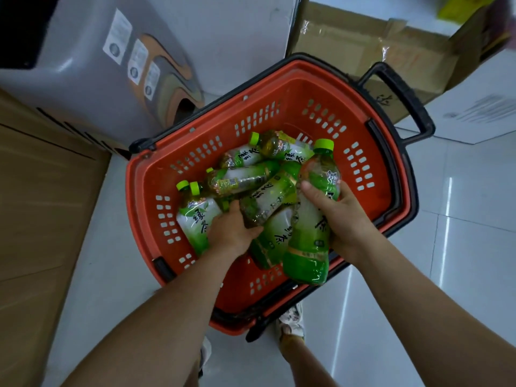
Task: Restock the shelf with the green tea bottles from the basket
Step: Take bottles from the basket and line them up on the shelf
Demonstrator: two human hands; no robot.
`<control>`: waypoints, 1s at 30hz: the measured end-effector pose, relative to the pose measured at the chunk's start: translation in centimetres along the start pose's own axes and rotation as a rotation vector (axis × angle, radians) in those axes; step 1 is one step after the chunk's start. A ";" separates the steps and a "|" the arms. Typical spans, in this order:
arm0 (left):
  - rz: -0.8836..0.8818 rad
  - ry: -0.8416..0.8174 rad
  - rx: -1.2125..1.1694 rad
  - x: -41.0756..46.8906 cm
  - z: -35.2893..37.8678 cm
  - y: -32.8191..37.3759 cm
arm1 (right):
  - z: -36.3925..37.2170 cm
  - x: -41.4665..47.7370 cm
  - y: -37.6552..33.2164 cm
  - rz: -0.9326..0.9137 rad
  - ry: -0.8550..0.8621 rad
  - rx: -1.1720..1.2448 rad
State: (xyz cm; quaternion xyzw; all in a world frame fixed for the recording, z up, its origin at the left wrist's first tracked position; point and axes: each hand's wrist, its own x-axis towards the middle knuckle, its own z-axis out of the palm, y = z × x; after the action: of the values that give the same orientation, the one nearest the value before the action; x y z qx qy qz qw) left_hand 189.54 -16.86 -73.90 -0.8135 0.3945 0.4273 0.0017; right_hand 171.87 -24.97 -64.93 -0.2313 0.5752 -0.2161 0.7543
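Head view, right fingers [311, 192] wrapping raised bottle [312, 238], left fingers [251, 231] gripping second bottle [268, 199] in basket [145, 219]

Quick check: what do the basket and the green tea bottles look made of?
Basket: looks like rigid moulded plastic, orange-red, fairly matte, with slotted walls and black rim. Green tea bottles: probably clear plastic, glossy; glints and see-through liquid show, with printed film labels.

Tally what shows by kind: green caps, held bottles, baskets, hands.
green caps: 5 clearly showing
held bottles: 2
basket: 1
hands: 2, left hand, right hand
Total: 10
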 end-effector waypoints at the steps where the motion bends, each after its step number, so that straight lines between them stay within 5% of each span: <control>1: 0.018 0.001 -0.047 -0.3 -0.1 0.4 | -0.2 -0.2 -0.1 -0.005 0.023 0.010; 6: 0.006 -0.070 -0.353 -4.6 -5.9 2.3 | -0.3 -2.8 -2.6 -0.009 0.034 0.019; 14: 0.150 -0.032 -0.494 -23.3 -21.9 -0.4 | 5.4 -12.8 -8.9 0.052 -0.254 -0.094; 17: 0.169 0.136 -0.407 -30.6 -27.3 -1.7 | 10.1 -17.8 -10.7 0.106 -0.425 -0.108; 22: 0.224 0.450 -0.652 -43.7 -32.9 -5.2 | 19.2 -27.2 -11.1 0.097 -0.564 -0.081; 27: 0.111 1.024 -1.385 -55.0 -32.9 -8.8 | 28.8 -37.8 -8.6 0.035 -0.689 -0.030; 30: 0.068 1.109 -1.700 -60.7 -32.5 -12.7 | 33.6 -44.0 -4.7 -0.011 -0.743 -0.085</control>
State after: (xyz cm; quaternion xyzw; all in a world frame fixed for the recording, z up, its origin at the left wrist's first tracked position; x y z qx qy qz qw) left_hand 200.61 19.70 -15.26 -0.6172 -0.0717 0.1286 -0.7729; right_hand 193.37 0.71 -20.53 -0.3283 0.2696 -0.0974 0.9000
